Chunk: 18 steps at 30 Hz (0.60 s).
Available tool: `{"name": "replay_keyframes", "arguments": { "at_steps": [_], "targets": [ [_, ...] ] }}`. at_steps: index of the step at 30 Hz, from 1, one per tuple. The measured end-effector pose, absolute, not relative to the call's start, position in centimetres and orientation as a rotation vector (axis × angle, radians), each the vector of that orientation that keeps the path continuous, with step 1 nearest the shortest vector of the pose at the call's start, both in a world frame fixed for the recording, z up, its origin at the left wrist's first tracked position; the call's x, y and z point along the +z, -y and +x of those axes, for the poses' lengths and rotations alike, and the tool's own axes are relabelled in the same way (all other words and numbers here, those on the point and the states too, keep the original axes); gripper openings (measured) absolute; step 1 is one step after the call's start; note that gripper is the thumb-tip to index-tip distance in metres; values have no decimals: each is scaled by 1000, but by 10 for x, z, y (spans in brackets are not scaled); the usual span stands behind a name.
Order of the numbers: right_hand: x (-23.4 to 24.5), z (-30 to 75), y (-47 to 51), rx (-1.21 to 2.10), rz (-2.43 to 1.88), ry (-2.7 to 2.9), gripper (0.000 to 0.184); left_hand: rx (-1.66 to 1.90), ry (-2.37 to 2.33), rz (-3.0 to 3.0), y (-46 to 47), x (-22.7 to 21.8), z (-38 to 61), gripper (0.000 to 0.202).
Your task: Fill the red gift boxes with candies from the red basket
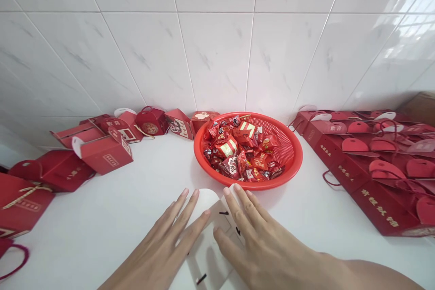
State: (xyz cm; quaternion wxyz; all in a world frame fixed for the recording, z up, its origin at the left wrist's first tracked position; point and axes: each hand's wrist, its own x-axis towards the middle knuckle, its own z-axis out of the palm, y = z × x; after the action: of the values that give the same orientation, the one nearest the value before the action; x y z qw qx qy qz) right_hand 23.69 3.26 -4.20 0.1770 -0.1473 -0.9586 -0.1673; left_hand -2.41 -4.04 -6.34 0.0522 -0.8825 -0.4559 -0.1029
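A white card sheet (212, 253) with a rounded flap and a few short black marks lies on the table in front of me. It looks like an unfolded box, pale side up. My left hand (170, 235) rests on its left side, fingers stretched out. On the right side, my right hand (254, 240) presses along a raised edge with its fingers straight and its thumb apart. Just beyond my fingertips stands a red plastic basket (292, 147), heaped with red-wrapped candies (243, 147). Parts of the card are hidden under my hands.
Several folded red gift boxes (107, 154) with handles stand in a curve at the left. More red boxes (343, 167) are packed in rows at the right. A tiled wall (217, 45) closes off the back of the white table (163, 158).
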Motion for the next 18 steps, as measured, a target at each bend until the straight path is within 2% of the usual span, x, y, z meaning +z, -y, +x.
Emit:
{"name": "replay_keyframes", "arguments": {
  "at_steps": [9, 18],
  "targets": [
    [-38, 239, -34, -366, -361, 2859, 46, -335, 1580, -2731, 46, -59, -20, 96],
    [-43, 242, -33, -160, -400, 2887, 48, -277, 1506, -2748, 46, -59, -19, 111]
  ]
}}
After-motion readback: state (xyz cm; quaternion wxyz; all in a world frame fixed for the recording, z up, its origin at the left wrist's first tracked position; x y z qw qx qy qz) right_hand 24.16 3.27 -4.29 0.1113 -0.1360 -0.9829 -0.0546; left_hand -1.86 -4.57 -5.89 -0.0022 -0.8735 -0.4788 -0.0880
